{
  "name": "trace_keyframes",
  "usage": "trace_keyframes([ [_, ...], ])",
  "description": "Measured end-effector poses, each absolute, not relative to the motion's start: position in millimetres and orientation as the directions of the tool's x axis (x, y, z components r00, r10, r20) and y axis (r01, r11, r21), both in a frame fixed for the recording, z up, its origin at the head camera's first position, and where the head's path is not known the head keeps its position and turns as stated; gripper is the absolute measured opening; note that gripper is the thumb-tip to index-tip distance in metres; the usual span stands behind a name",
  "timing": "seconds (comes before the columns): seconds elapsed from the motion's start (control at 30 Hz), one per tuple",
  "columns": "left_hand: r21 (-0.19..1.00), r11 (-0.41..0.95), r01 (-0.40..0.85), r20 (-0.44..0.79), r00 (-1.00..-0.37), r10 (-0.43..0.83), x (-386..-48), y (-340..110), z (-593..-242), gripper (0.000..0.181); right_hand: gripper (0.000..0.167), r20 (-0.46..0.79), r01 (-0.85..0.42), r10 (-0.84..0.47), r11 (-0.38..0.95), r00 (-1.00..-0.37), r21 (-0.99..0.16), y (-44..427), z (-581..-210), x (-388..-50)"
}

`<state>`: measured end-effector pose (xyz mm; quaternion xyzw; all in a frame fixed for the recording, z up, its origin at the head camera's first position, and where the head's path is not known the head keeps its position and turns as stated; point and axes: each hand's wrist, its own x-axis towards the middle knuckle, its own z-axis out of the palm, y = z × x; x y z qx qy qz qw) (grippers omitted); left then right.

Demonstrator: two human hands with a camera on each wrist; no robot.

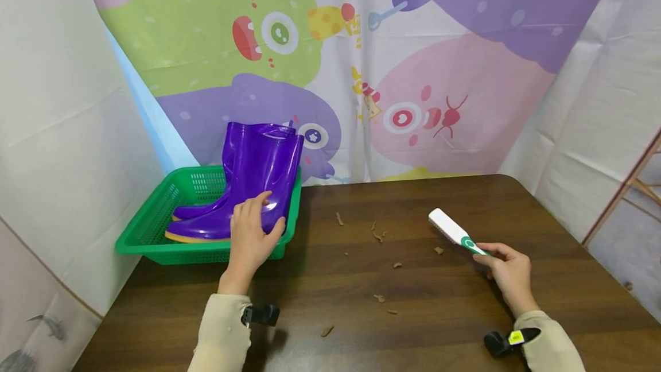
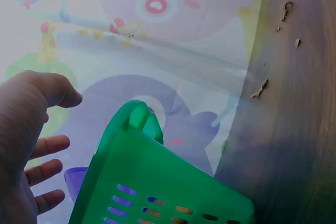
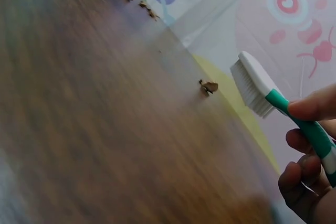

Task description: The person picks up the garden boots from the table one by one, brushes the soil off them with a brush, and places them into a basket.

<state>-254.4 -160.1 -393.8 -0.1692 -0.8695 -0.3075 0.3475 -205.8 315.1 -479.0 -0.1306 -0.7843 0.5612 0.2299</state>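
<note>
A pair of shiny purple rubber boots (image 1: 260,168) with yellowish soles stands in a green plastic basket (image 1: 150,245) at the left of the table. In front of the boots is my left hand (image 1: 253,234), thumb and fingers spread apart with nothing between them. The left wrist view shows that hand (image 2: 31,129) beside the basket wall (image 2: 157,177). On the right, my right hand (image 1: 508,274) grips the green-and-white handle of a scrubbing brush (image 1: 449,225) above the table. In the right wrist view the brush's white bristles (image 3: 251,90) face down and left.
Several brown crumbs, including one bit (image 1: 379,298) near the middle, lie scattered on the dark wooden table (image 1: 465,326). A curtain (image 1: 439,85) with cartoon figures hangs behind it, and pale cloth (image 1: 51,102) hangs at the left.
</note>
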Motion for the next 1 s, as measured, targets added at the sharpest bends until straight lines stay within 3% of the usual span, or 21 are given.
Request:
trace_keyframes([
  [0.4, 0.399, 0.722, 0.565, 0.756, -0.648, 0.089, -249, -161, -394, 0.051, 0.024, 0.127, 0.063, 0.487, 0.356, -0.864, -0.932, 323, -479, -208],
  [0.67, 0.4, 0.72, 0.567, 0.75, -0.654, 0.099, -246, -164, -392, 0.05, 0.027, 0.116, 0.091, 0.476, 0.39, -0.872, -0.916, 326, -478, -209],
  [1.0, 0.414, 0.687, 0.597, 0.728, -0.67, 0.144, -243, -159, -387, 0.049, 0.026, 0.303, 0.012, 0.34, 0.682, -0.89, -0.731, 333, -477, -200],
])
